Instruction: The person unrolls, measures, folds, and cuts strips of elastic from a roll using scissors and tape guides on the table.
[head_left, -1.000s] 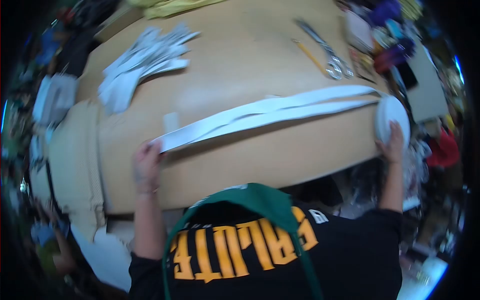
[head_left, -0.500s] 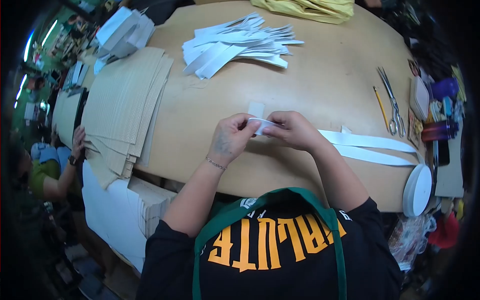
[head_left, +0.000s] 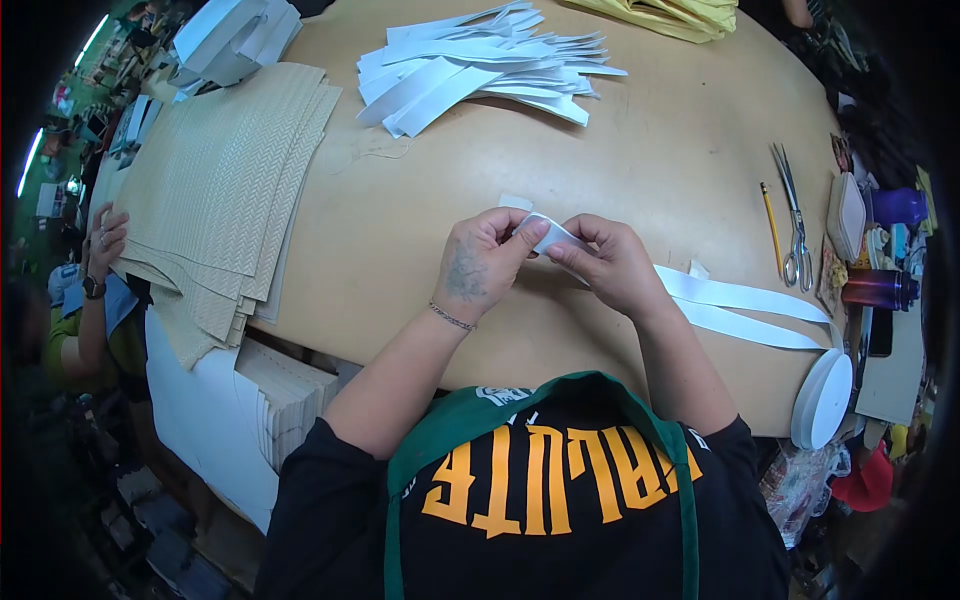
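Note:
Between my two hands, over the tabletop, is the end of a white band (head_left: pixel 551 236). My left hand (head_left: pixel 478 258) pinches it between thumb and fingers, and my right hand (head_left: pixel 618 268) grips it close beside. From behind my right hand, two lengths of white band (head_left: pixel 745 296) run right to a white roll (head_left: pixel 824 398) at the table's edge. A small pale piece (head_left: pixel 516 202) lies just beyond my left fingers, partly hidden by them.
White cut strips (head_left: pixel 480 68) lie heaped at the back, near a yellow folded bundle (head_left: pixel 668 14). Woven-pattern sheets (head_left: pixel 225 170) are stacked left, where another person's hand (head_left: pixel 108 240) touches them. Scissors (head_left: pixel 794 215) and a pencil (head_left: pixel 771 228) lie right, near a purple tumbler (head_left: pixel 880 290).
My hands have shifted slightly, and the band end between them now slants more. The other person's hand has moved up along the sheet stack. The whole view has shifted a little.

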